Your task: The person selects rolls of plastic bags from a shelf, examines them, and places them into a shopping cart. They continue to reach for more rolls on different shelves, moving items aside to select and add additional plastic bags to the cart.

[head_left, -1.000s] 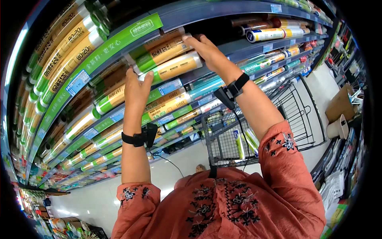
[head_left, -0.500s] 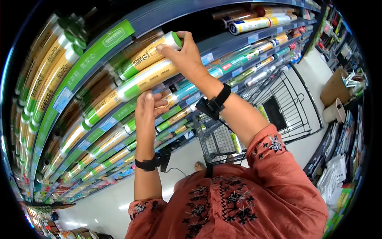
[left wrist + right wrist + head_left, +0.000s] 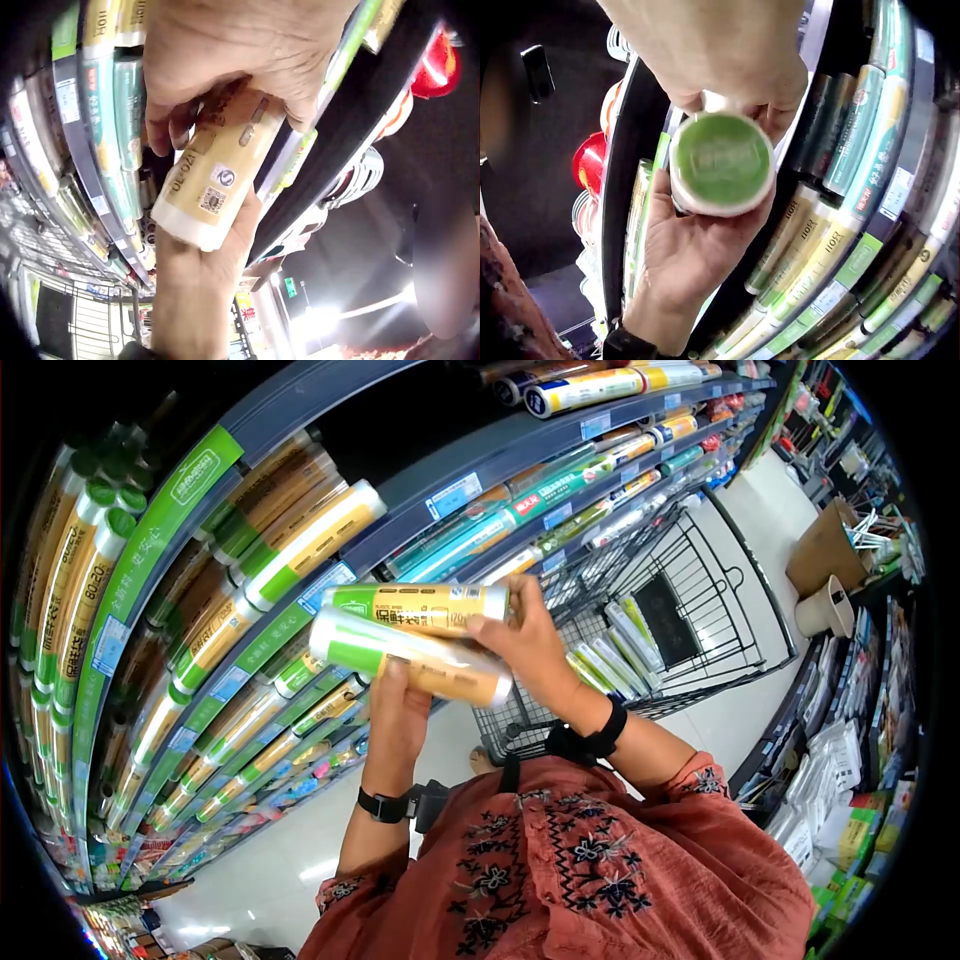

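Two rolls of plastic food bags are held together in front of the shelf, one beyond the other. My left hand (image 3: 400,715) grips the nearer roll (image 3: 405,657) from below, thumb on its label. My right hand (image 3: 532,645) pinches the right end of the farther roll (image 3: 415,605). In the right wrist view, a green end cap (image 3: 724,161) faces the camera between both hands. The left wrist view has a tan roll (image 3: 217,180) with a QR code under my left hand (image 3: 247,45). Part of each roll is hidden behind fingers.
Shelves to the left hold more bag rolls (image 3: 310,545) behind a green price strip (image 3: 165,535). Teal rolls (image 3: 465,545) lie farther right. A shopping cart (image 3: 730,600) with several green-and-white packs (image 3: 620,660) stands to the right, a cardboard box (image 3: 830,550) beyond it.
Both hands have drawn two rolls off the shelf toward the body, down and to the right. My left hand, earlier below the roll with loose fingers, now grips one.
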Tool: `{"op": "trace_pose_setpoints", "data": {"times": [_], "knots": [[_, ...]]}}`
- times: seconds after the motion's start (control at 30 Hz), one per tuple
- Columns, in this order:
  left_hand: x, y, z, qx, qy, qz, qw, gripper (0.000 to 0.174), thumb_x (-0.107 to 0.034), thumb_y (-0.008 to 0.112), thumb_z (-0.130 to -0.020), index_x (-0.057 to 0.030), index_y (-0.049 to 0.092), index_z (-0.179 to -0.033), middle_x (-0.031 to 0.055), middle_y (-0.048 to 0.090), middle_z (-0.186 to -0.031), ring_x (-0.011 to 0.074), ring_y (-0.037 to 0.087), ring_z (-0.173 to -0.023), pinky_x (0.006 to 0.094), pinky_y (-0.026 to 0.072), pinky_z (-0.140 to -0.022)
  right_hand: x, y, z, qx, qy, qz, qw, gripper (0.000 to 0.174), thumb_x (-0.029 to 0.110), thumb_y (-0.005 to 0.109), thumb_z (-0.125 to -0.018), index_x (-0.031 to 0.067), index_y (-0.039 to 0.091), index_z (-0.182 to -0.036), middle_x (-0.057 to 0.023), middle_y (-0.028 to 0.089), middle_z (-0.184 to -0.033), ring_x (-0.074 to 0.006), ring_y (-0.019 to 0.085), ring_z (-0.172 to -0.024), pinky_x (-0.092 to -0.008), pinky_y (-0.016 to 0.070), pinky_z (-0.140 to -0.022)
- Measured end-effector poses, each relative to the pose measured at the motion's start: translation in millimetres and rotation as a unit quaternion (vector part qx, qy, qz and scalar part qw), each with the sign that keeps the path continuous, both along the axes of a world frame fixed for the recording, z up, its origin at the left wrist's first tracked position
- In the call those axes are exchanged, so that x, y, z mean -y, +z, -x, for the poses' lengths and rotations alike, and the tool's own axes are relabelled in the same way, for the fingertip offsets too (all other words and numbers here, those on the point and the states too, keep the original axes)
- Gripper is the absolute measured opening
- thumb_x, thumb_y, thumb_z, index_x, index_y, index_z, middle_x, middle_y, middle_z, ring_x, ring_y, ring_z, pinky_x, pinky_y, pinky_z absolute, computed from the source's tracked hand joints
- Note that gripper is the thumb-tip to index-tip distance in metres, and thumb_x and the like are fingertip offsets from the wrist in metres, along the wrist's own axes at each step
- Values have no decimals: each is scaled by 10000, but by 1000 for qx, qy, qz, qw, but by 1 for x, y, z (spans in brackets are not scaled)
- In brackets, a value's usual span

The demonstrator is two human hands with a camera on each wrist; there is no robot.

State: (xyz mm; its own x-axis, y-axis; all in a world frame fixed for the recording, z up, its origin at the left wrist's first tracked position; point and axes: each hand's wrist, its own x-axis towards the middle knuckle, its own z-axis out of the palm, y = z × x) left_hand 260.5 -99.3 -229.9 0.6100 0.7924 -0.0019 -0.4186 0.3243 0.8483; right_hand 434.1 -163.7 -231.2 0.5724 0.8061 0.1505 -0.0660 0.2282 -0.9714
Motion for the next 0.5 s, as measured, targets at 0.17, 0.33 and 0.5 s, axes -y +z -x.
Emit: {"op": "trace_pose_setpoints", "data": {"times": [0.17,0.33,0.5], "knots": [[6,3,-2,-21,-7,52,998,551,-422,474,-1032,-11,443,-1398,119,580,-1337,226,579,-1234,394,477,-1038,21,-7,3,-68,113,56,990,488,188,729,-882,-7,419,-1205,-142,569,-1085,-178,621,-1026,-288,541,-830],[3,-5,-2,-34,14,101,994,553,-419,449,-1044,-18,425,-1423,132,562,-1365,252,579,-1241,420,477,-1053,27,-26,-6,35,218,97,971,640,219,706,-886,-42,409,-1389,-173,574,-1197,-217,573,-1147,-280,457,-950],[10,-18,-3,-43,31,150,987,497,-382,451,-1052,-11,455,-1383,137,587,-1322,244,609,-1193,413,500,-1028,32,-28,-16,-105,306,138,936,650,208,690,-888,-83,392,-1387,-165,564,-1225,-203,606,-1086,-321,572,-854]]}}
